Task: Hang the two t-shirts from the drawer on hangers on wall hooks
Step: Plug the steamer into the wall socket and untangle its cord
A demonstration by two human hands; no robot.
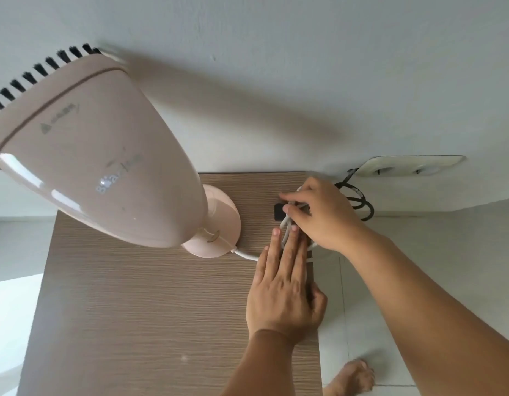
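Note:
A beige garment steamer [84,155] with a black bristle brush head stands on a wooden cabinet top [139,310]. Its white cord [246,254] runs right from the base to a coiled bundle [286,224] at the cabinet's right edge. My right hand [321,215] is shut on the cord bundle from above, next to a small black piece [278,212]. My left hand [284,292] lies flat, fingers extended over the lower loops of the bundle. No t-shirts, hangers or hooks are in view.
A double wall socket [410,166] sits on the white wall to the right, with a black cable [359,201] looped below it. Pale floor tiles [361,324] and a bare foot [353,378] show right of the cabinet.

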